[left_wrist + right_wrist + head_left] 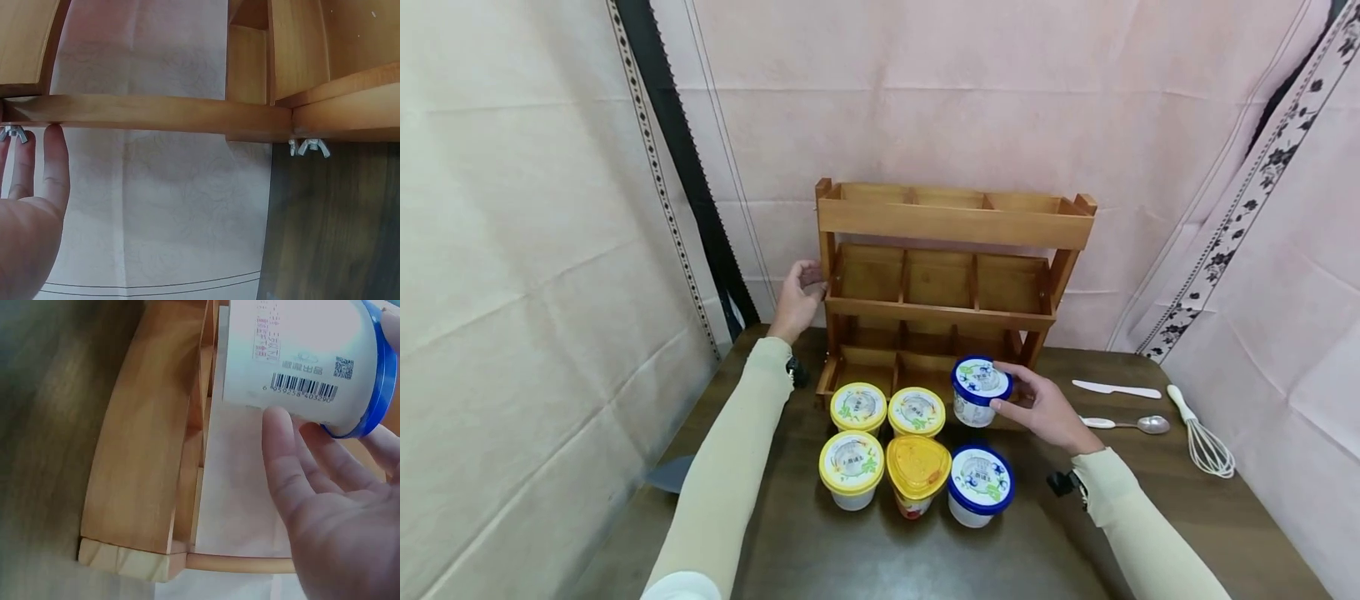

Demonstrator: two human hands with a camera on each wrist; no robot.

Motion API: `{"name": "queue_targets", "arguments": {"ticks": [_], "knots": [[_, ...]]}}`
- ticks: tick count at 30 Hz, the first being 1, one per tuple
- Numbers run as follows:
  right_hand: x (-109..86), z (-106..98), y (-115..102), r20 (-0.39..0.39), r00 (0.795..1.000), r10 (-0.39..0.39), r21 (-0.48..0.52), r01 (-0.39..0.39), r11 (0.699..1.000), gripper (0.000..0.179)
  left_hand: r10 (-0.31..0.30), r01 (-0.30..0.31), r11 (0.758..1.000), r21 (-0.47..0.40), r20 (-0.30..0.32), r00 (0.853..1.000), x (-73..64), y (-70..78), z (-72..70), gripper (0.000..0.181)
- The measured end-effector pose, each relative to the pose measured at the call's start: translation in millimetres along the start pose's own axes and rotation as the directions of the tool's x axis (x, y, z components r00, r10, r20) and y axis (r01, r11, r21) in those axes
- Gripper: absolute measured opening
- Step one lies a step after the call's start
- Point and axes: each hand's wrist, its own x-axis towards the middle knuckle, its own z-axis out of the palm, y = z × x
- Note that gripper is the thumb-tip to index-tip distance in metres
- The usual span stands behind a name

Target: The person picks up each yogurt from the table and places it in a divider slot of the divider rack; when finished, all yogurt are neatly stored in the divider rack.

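My right hand (1043,408) grips a white tub with a blue-rimmed lid (976,396) at the front of the wooden three-tier rack's (936,310) bottom shelf. In the right wrist view, that tub's printed side with a barcode (294,359) faces the camera. At the rack's left side, my left hand (801,296) reaches up to the upright post (144,112), its straight fingers (56,162) touching the wood near a wing nut (12,133). Another blue-lidded tub (980,483) stands on the table, beside a yellow-lidded cup (917,467).
Three round tubs with yellow-rimmed lids (852,461) stand before the rack's left half. To the right lie a white-handled knife (1116,389), a spoon (1152,425) and a whisk (1210,448). Cloth walls (970,108) enclose the dark table (820,558). A blue-grey object (670,473) sits at the table's left edge.
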Motion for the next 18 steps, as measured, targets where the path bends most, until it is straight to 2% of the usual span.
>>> {"name": "queue_targets", "arguments": {"ticks": [6, 12, 18], "knots": [[9.7, -3, 7, -0.06, 0.997, 0.044, -0.005, -0.044, 0.999, 0.071, 0.031, -0.03, 0.999, -0.015, 0.023, 0.999, 4.8, -1.3, -1.6, 0.041], [18.1, -4, 17, -0.13, 0.986, 0.108, -0.027, -0.112, 0.993, 0.08, -0.002, 0.003, 1.0, -0.014, 0.06, 0.998, 8.9, 1.6, -2.2, 0.04], [19.4, 3, 26, -0.107, 0.983, 0.15, -0.051, -0.156, 0.986, 0.086, -0.024, 0.026, 0.998, -0.055, 0.043, 0.999, 5.2, -1.2, -2.8, 0.044]]}}
